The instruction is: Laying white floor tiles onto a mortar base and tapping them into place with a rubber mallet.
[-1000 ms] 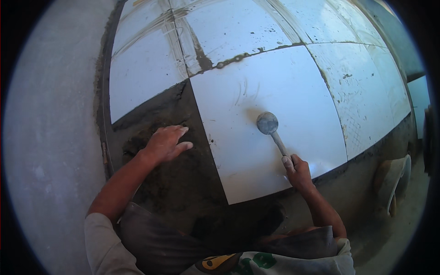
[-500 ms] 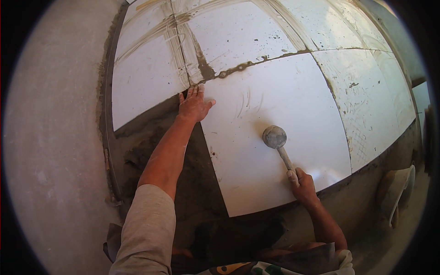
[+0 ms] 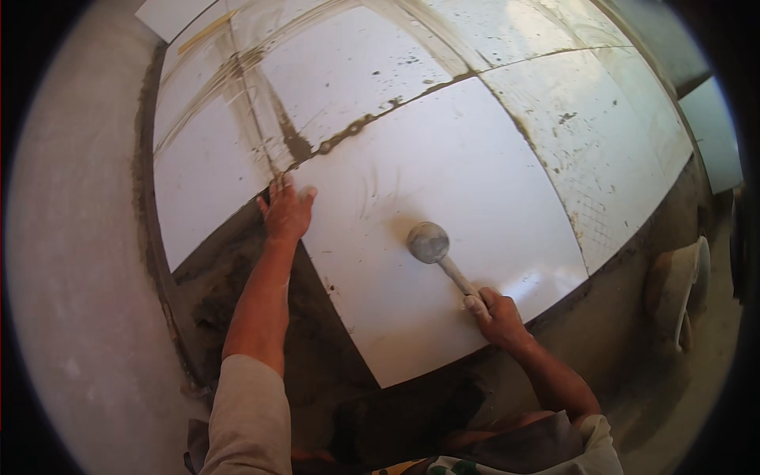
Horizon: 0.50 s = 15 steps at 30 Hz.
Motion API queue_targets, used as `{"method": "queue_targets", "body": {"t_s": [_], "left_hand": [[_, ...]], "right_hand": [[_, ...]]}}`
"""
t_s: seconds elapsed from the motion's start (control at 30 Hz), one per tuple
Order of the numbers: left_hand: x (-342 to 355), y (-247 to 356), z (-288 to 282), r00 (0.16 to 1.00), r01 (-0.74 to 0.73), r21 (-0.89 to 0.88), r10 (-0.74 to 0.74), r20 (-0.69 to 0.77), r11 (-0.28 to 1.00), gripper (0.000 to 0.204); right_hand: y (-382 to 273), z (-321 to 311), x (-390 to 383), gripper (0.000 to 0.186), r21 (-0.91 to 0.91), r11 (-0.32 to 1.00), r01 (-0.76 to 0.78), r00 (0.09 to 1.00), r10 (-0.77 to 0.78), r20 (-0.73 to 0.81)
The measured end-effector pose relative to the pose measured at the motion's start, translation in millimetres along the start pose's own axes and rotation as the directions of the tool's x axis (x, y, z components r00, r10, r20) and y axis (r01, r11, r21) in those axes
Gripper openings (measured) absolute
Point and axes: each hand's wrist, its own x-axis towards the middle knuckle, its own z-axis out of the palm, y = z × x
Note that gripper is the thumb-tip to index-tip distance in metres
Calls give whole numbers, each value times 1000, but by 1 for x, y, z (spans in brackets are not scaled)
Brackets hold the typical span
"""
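A large white floor tile (image 3: 443, 158) lies in front of me, its far and right edges against neighbouring tiles. At its far left corner, by the joint, my left hand (image 3: 287, 212) rests with fingers stretched out and thumb apart, holding nothing. My right hand (image 3: 500, 319) is wrapped round the handle of a mallet (image 3: 428, 242), whose round grey head is over the middle of the tile. Whether the head touches the surface I cannot tell. Grey mortar shows along the tile's far joint.
Dark mortar bed (image 3: 229, 305) lies exposed left of the tile, bordered by a plain wall (image 3: 71, 237). Mortar-smeared laid tiles (image 3: 348, 71) stretch beyond. A dirty bowl-like container (image 3: 673, 289) stands at the right. A yellowish strip (image 3: 207, 32) lies at the far left.
The view has shifted, so the tiles and both hands appear further left. My left hand stays at the tile corner, and my right hand still grips the mallet over the tile.
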Motion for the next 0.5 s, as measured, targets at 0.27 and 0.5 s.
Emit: {"method": "queue_targets", "body": {"t_s": [0.27, 0.5], "left_hand": [[3, 6, 9, 994, -62, 43, 66, -90, 997, 75], [2, 7, -1, 996, -56, 159, 65, -54, 986, 73]], "right_hand": [[9, -31, 27, 35, -384, 910, 158, 929, -269, -254], [-11, -74, 122, 39, -520, 838, 165, 912, -331, -243]]}}
